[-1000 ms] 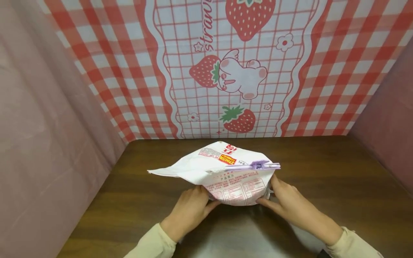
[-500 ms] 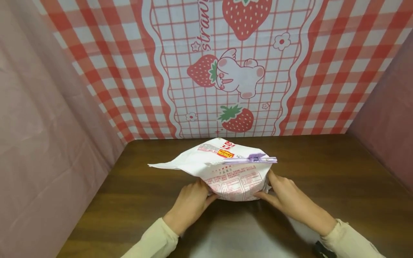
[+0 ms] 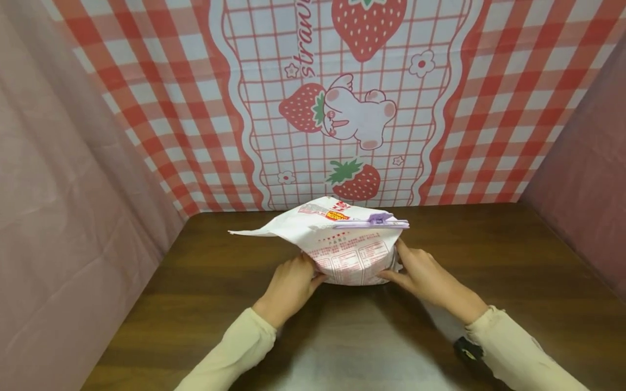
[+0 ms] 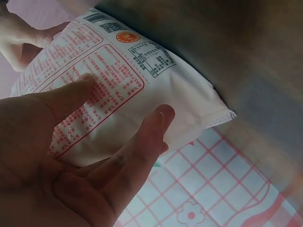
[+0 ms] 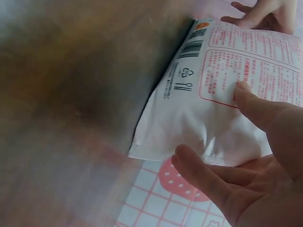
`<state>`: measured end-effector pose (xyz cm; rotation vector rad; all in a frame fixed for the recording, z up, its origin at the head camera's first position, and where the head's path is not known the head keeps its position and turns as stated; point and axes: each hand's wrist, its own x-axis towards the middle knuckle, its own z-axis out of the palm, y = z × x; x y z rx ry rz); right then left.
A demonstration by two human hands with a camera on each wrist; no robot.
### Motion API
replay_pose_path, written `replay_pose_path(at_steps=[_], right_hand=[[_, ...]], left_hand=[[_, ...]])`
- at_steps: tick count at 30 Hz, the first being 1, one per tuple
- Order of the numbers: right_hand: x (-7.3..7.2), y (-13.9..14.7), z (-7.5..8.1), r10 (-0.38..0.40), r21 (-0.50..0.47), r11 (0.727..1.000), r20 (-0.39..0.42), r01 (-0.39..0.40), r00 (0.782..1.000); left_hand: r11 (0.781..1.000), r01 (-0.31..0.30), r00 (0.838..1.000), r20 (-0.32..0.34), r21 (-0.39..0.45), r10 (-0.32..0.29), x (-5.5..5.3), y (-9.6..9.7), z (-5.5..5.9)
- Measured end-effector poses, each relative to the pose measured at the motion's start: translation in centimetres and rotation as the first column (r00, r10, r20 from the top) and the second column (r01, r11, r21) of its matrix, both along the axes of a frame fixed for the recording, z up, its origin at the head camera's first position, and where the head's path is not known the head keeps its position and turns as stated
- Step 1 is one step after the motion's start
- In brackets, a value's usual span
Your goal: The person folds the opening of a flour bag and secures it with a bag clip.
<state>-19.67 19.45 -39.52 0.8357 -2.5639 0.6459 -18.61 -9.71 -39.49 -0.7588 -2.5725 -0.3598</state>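
Observation:
A white packaged-food bag (image 3: 352, 263) with red printing stands on the brown table, held between both hands. Its top is folded over, and a purple bag clip (image 3: 379, 220) runs along the fold; a loose corner sticks out to the left. My left hand (image 3: 290, 285) grips the lower left side, thumb on the printed front, fingers round the edge. On the opposite side, my right hand (image 3: 430, 277) holds the bag the same way. Both wrist views show the bag's barcode end close to the tabletop, each hand's thumb pressed on the red text.
The wooden table (image 3: 195, 315) ends at the back against a red-checked strawberry cloth (image 3: 210, 108). Pink drapes (image 3: 73, 190) hang at the sides. A small black device (image 3: 468, 350) sits by the right sleeve.
Both hands have pushed the bag away from me, toward the back cloth. Their grip on it is the same. The head view has shifted slightly.

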Motion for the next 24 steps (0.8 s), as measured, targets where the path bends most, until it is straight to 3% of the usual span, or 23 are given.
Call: replay_pose_path(at_steps=[8,12,15,18,21,24], right_hand=[[-2.2,0.0,0.5,-0.041,0.012,0.999,0.080,0.040,0.996],[-2.3,-0.4,0.5,-0.064,0.022,0.998,0.126,0.061,0.990],[-1.7,-0.7,0.6,-0.097,0.059,0.994,0.134,0.090,0.986],[-0.5,-1.2,0.9,-0.138,0.112,0.986,0.117,0.125,0.984],[1.2,-1.6,1.4,-0.157,0.163,0.976,0.068,0.145,0.985],[3.2,-1.8,1.5,-0.108,0.205,0.973,0.001,0.106,0.994]], left_hand=[[0.999,-0.009,0.999,0.033,0.036,0.008,-2.5,0.3,0.3],[0.999,-0.028,0.998,0.048,0.027,0.026,-2.8,0.0,0.0],[0.998,-0.056,0.998,0.026,-0.017,0.056,-1.9,-0.3,-0.2],[0.990,-0.088,0.996,-0.010,-0.109,0.088,-0.1,-0.5,0.2],[0.982,-0.051,0.998,-0.050,-0.180,0.043,2.1,-0.6,0.5],[0.975,0.036,0.996,-0.077,-0.219,-0.054,4.0,-0.6,0.4]])
